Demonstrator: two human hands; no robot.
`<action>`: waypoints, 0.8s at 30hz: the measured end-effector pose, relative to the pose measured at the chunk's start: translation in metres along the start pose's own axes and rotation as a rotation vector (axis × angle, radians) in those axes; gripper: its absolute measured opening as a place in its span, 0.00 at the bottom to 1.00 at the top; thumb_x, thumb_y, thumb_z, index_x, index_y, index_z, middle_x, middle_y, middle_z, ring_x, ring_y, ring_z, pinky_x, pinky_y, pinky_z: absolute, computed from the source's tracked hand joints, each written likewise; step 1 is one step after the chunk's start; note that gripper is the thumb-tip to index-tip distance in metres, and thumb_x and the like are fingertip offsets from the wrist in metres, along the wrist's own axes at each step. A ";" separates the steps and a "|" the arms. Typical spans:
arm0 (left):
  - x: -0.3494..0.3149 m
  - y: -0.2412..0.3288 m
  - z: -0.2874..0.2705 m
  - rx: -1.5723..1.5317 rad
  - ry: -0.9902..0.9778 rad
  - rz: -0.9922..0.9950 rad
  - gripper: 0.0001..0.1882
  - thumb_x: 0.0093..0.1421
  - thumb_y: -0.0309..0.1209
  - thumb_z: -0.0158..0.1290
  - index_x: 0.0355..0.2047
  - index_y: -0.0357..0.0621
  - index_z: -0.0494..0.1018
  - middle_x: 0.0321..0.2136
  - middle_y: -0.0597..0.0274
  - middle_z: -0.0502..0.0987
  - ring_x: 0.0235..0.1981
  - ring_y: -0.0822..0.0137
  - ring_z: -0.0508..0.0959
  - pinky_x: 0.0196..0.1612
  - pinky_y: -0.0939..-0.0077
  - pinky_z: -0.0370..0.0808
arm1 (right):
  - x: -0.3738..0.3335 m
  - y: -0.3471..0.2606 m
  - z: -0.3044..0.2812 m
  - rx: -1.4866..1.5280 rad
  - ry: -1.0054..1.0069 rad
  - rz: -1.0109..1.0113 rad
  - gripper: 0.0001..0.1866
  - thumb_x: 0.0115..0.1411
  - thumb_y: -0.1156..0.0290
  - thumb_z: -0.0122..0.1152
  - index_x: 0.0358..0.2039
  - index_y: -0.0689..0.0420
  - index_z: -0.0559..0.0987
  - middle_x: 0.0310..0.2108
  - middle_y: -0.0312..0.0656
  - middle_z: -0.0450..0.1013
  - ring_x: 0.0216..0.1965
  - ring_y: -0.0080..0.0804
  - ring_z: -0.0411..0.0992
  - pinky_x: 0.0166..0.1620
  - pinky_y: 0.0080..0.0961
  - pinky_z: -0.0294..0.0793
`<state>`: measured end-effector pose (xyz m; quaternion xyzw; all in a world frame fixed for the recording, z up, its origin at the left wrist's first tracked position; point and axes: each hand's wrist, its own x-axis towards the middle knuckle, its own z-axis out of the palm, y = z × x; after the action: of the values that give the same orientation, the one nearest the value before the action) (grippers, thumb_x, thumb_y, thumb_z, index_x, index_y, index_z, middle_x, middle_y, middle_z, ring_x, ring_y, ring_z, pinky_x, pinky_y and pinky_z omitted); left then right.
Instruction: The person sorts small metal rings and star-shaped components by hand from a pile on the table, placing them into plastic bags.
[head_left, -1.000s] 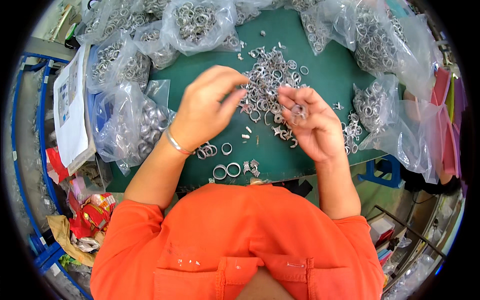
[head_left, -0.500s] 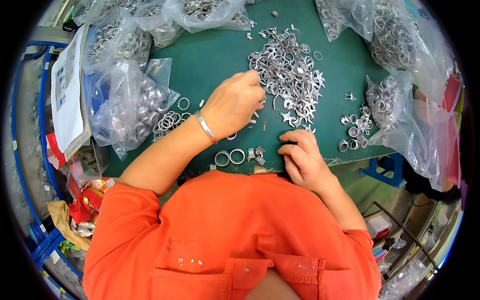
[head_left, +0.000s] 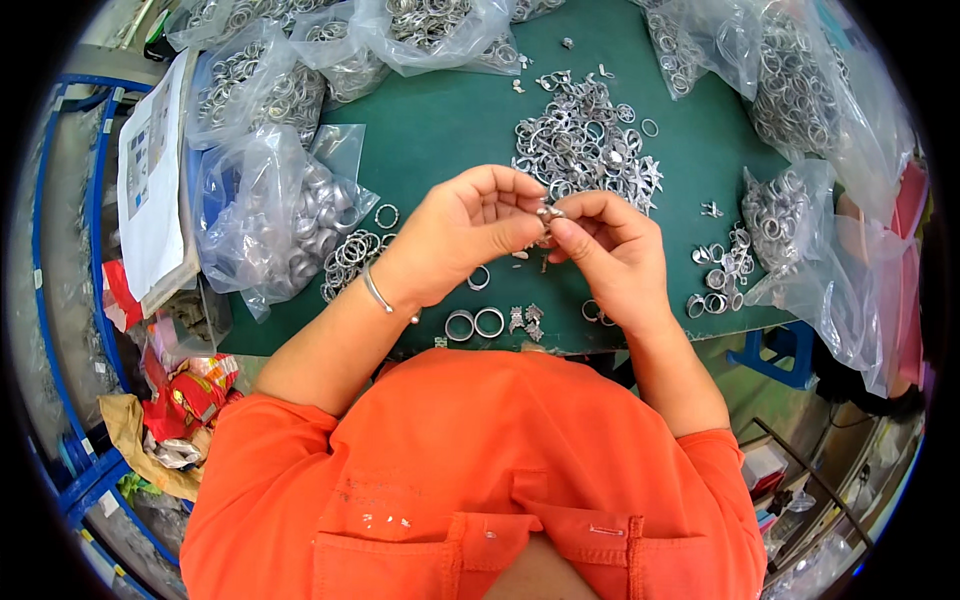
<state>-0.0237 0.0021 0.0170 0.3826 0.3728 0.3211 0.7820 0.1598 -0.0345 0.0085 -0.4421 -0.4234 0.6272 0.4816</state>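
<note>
Between my two hands, above the near side of the green tabletop, is a small silver-grey metal piece [head_left: 548, 214], perhaps a ring; fingers cover most of it. My left hand [head_left: 455, 235], with a bangle [head_left: 376, 290] at its wrist, pinches it from one side. Thumb and bent fingers of my right hand [head_left: 625, 260] close on its other side. Just beyond the fingertips lies a loose pile of silver rings and small castings [head_left: 590, 140]. Two plain wide rings [head_left: 474, 324] and several small ornate pieces [head_left: 526, 320] lie near the table's front edge.
Clear bags of rings [head_left: 285, 215] line the table's left and back. Another filled bag [head_left: 785, 215] stands at the right, beside a small group of rings [head_left: 720, 275]. A ring cluster [head_left: 350, 262] lies by my left forearm. A blue stool [head_left: 775, 352] is below the right edge.
My left hand has drawn back from the pile. My right hand has risen from the table edge to meet it, and both now grip the small metal piece.
</note>
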 end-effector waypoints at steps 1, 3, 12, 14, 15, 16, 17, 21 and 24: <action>-0.001 -0.001 0.003 0.044 0.004 0.039 0.13 0.57 0.23 0.55 0.43 0.35 0.71 0.37 0.61 0.76 0.35 0.70 0.77 0.41 0.78 0.75 | 0.001 0.000 0.000 0.067 0.009 0.031 0.06 0.58 0.78 0.59 0.37 0.63 0.76 0.32 0.36 0.74 0.30 0.19 0.72 0.35 0.15 0.73; 0.000 -0.004 0.008 0.089 -0.020 0.077 0.16 0.53 0.20 0.59 0.43 0.35 0.70 0.37 0.61 0.76 0.36 0.71 0.77 0.42 0.78 0.76 | -0.002 0.001 -0.004 0.157 0.036 0.053 0.05 0.58 0.78 0.60 0.35 0.63 0.76 0.32 0.35 0.74 0.32 0.19 0.71 0.34 0.15 0.71; 0.001 0.001 0.011 -0.012 0.002 -0.067 0.09 0.57 0.23 0.56 0.38 0.34 0.73 0.31 0.59 0.77 0.29 0.71 0.78 0.34 0.79 0.77 | -0.008 0.001 -0.012 0.457 0.082 0.165 0.06 0.59 0.72 0.59 0.33 0.62 0.76 0.32 0.36 0.72 0.30 0.21 0.68 0.33 0.20 0.68; 0.000 0.001 0.006 -0.055 -0.018 -0.082 0.08 0.58 0.24 0.55 0.38 0.34 0.73 0.30 0.59 0.77 0.29 0.72 0.78 0.33 0.80 0.77 | -0.008 0.000 -0.016 0.556 0.026 0.188 0.07 0.61 0.70 0.57 0.32 0.61 0.75 0.31 0.37 0.72 0.29 0.22 0.67 0.33 0.21 0.68; -0.001 0.001 0.004 -0.077 -0.028 -0.090 0.08 0.59 0.24 0.55 0.37 0.33 0.73 0.30 0.59 0.77 0.28 0.72 0.78 0.32 0.80 0.77 | -0.007 -0.001 -0.017 0.606 -0.002 0.200 0.08 0.61 0.69 0.56 0.32 0.60 0.75 0.31 0.37 0.72 0.29 0.23 0.67 0.32 0.21 0.67; -0.001 0.001 0.003 -0.082 -0.040 -0.094 0.07 0.59 0.24 0.54 0.37 0.34 0.73 0.30 0.59 0.77 0.28 0.72 0.78 0.32 0.80 0.77 | -0.007 0.000 -0.018 0.610 -0.025 0.211 0.08 0.62 0.69 0.56 0.32 0.60 0.75 0.30 0.37 0.72 0.29 0.23 0.67 0.32 0.21 0.67; -0.001 0.002 0.002 -0.088 -0.054 -0.099 0.07 0.59 0.24 0.54 0.37 0.34 0.73 0.29 0.59 0.77 0.28 0.73 0.77 0.31 0.80 0.76 | -0.008 0.000 -0.018 0.614 -0.047 0.222 0.08 0.62 0.68 0.55 0.32 0.60 0.75 0.30 0.37 0.72 0.29 0.23 0.67 0.32 0.21 0.67; -0.001 0.002 0.003 -0.094 -0.044 -0.099 0.06 0.60 0.25 0.54 0.35 0.34 0.73 0.29 0.58 0.77 0.27 0.72 0.77 0.30 0.80 0.76 | -0.008 0.001 -0.021 0.651 -0.096 0.261 0.07 0.61 0.69 0.56 0.34 0.60 0.74 0.31 0.37 0.72 0.29 0.22 0.68 0.32 0.21 0.67; -0.001 0.003 0.008 -0.087 0.001 -0.064 0.07 0.60 0.26 0.53 0.34 0.34 0.72 0.28 0.60 0.77 0.28 0.72 0.79 0.32 0.80 0.78 | -0.009 -0.003 -0.011 0.304 0.052 0.168 0.09 0.59 0.72 0.59 0.39 0.60 0.73 0.36 0.38 0.71 0.35 0.22 0.69 0.36 0.20 0.69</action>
<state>-0.0187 0.0002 0.0234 0.3357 0.3710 0.3121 0.8076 0.1728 -0.0418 0.0103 -0.4139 -0.2728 0.7104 0.4996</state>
